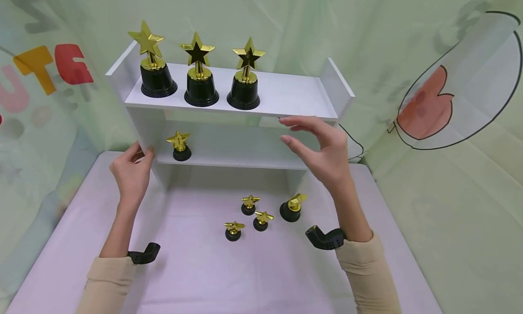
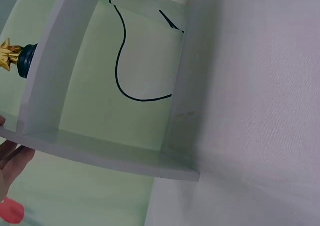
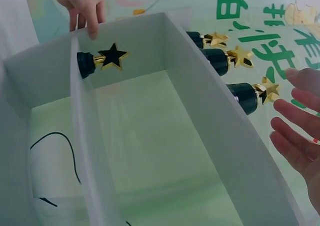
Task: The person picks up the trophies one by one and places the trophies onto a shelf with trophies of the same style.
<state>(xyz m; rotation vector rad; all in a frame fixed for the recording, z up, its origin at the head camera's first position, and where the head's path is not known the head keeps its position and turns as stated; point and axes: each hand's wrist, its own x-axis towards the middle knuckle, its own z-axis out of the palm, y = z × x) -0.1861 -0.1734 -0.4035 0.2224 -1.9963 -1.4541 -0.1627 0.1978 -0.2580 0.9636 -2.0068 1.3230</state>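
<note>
A white two-tier shelf [image 1: 294, 93] stands on the table. My left hand [image 1: 132, 171] grips the edge of its left side panel, thumb and fingers on either side of the board. Lifted before the shelf's right part, my right hand [image 1: 327, 155] holds nothing; its fingers are apart and gently bent. Three large star trophies stand on the top board: a left one [image 1: 158, 80], a middle one [image 1: 201, 89] and a right one [image 1: 244, 93]. One smaller star trophy [image 1: 181, 152] is at the left of the lower board.
On the table [image 1: 196, 277] before the shelf stand a medium trophy [image 1: 291, 211] and three tiny ones: a back one [image 1: 248, 208], a middle one [image 1: 260, 223] and a front one [image 1: 233, 233]. Printed curtains [image 1: 286, 32] hang behind and at both sides.
</note>
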